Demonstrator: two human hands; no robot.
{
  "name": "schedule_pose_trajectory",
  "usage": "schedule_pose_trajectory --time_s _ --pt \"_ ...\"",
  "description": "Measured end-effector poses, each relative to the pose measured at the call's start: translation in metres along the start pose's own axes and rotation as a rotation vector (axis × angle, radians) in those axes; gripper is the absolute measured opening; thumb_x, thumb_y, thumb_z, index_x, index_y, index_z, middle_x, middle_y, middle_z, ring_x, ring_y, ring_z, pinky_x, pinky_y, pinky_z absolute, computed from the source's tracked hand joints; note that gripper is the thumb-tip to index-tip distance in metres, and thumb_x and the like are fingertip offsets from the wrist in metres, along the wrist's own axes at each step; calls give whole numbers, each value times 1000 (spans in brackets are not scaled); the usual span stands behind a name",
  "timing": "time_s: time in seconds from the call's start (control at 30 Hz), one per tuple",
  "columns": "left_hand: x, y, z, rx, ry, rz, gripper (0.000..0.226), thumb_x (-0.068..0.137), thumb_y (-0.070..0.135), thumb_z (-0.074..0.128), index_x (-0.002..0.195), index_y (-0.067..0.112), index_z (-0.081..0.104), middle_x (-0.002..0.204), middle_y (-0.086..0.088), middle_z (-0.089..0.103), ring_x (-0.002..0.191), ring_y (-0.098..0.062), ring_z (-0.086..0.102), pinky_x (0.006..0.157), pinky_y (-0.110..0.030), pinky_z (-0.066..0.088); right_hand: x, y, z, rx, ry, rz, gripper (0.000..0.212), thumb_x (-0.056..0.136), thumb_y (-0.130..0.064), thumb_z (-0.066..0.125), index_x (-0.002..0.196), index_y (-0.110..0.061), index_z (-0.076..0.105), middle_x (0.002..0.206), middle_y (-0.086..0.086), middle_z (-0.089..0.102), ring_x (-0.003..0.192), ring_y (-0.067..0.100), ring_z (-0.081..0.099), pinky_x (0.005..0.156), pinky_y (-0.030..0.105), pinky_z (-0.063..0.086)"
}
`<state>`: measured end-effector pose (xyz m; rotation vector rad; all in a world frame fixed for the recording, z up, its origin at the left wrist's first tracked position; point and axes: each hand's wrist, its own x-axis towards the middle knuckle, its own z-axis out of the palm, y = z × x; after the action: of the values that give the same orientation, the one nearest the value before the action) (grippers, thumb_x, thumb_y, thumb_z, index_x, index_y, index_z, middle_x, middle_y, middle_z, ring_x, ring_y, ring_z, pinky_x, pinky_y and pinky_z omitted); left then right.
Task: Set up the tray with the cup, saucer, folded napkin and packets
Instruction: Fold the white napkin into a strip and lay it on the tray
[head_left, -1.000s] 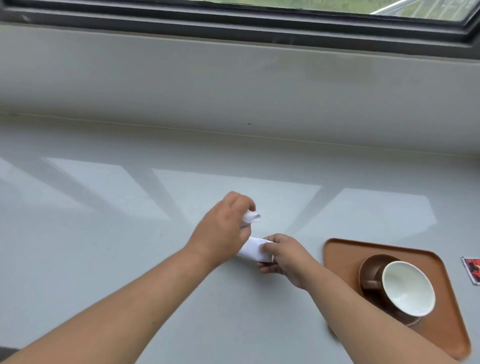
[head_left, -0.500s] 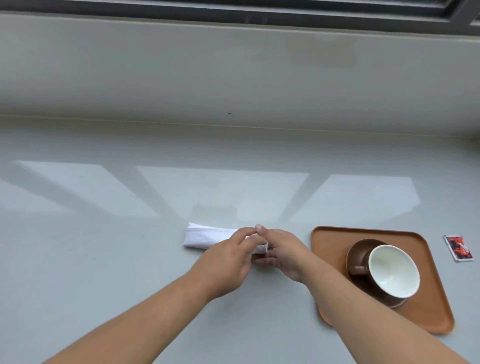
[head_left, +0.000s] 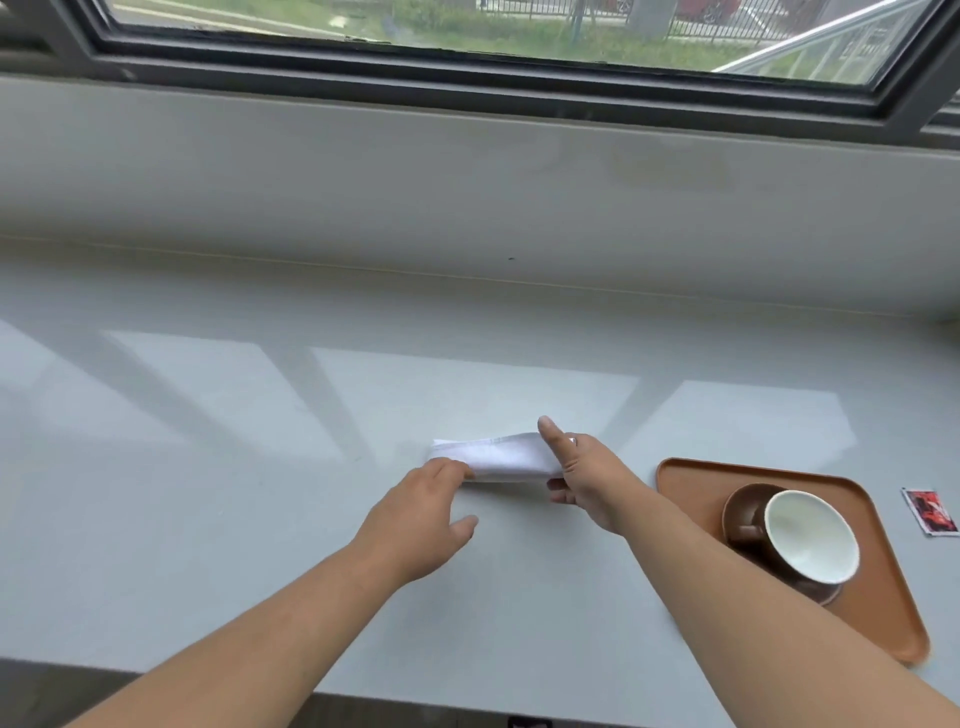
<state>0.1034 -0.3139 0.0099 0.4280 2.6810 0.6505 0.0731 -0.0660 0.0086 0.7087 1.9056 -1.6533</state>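
The work surface is a pale grey, glossy countertop (head_left: 208, 493) that runs the full width of the scene, with a dark-framed window (head_left: 493, 67) along its far side.

Left of centre, the left hand (head_left: 415, 519) lies palm down with the fingers loosely extended. The fingertips (head_left: 457, 470) touch the left end of the white folded paper napkin (head_left: 498, 457). The thumb points right, clear of the napkin, so the hand presses the napkin and does not grip it.

The napkin is a long, narrow folded strip. It lies across the countertop at centre, with its long axis running left to right, and it is not on the tray.

At the right end of the napkin, the right hand (head_left: 587, 478) pinches the strip. The thumb is raised over the far edge and the fingers curl under the near edge.

Right of the hands, the terracotta-orange rectangular plastic tray (head_left: 691, 478) rests on the countertop, well apart from the napkin. The brown round saucer (head_left: 737, 512) sits on the tray. The brown cup with a white interior (head_left: 810, 535) sits on the saucer, with its handle toward the left. The right forearm covers the near left part of the tray.

At the far right, off the tray, a small red and white printed packet (head_left: 931, 511) lies flat on the countertop.
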Motion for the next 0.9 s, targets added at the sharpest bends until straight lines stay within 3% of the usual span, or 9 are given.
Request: schedule_pose_trajectory --time_s 0.07,0.13,0.23,0.37,0.5,0.6,0.67,0.8,0.9 --pt "-11 -3 0 0 0 2 50 91 48 57 138 37 43 144 21 44 127 -6 46 94 -34 50 -3 -1 3 3 -4 -23 69 73 -77 69 100 -16 51 92 7 45 74 23 52 83 38 56" --pt "-20 -6 -1 2 -1 3 50 91 49 57 138 38 43 144 21 44 127 -6 46 93 -33 50 -5 2 6 11 97 -45 49 85 -48 77 112 -14 54 101 6 57 72 22 59 84 39 60" --pt "-28 -4 -6 2 23 18 50 90 50 59 137 37 44 144 20 44 128 -8 44 93 -32 48 -18 -2 12 -55 258 -104 32 94 -13 59 127 -11 60 115 11 65 67 21 64 72 34 61" --pt "-22 13 -25 -62 120 90 77 80 60 70 146 36 35 156 16 34 139 -13 36 106 -34 41 -60 -24 11 -275 181 -324 35 88 -6 54 113 -29 64 100 2 65 66 16 58 60 27 50" --pt "-3 60 -53 -327 -77 62 107 56 68 80 148 47 30 152 28 34 138 -3 34 110 -36 41 -113 -53 -4 -592 -18 -391 35 80 -14 58 104 -38 66 93 -11 70 70 10 60 58 26 49" --pt "11 96 -55 -762 -373 64 65 64 50 86 123 37 64 126 18 69 118 -3 63 100 -35 52 -137 -74 -26 -625 -103 -385 36 77 -9 62 108 -26 69 102 -3 78 84 22 70 72 41 55" --pt "13 118 -48 -841 -454 57 35 75 44 83 106 29 75 108 8 78 103 -7 72 91 -32 54 -142 -83 -48 -606 -115 -367 35 81 2 61 110 -16 69 108 9 78 83 23 67 73 42 51" --pt "16 153 -16 -979 -467 2 22 88 38 78 98 18 77 97 -1 79 87 -16 73 77 -30 54 -134 -88 -100 -583 -110 -300 29 87 9 61 110 -6 69 114 24 73 86 21 59 75 41 45" --pt "20 175 7 -991 -512 -17 17 90 34 77 97 19 76 94 1 78 83 -15 73 68 -25 53 -121 -83 -138 -596 -56 -299 23 87 4 68 107 -6 71 98 17 74 80 21 57 68 36 45"
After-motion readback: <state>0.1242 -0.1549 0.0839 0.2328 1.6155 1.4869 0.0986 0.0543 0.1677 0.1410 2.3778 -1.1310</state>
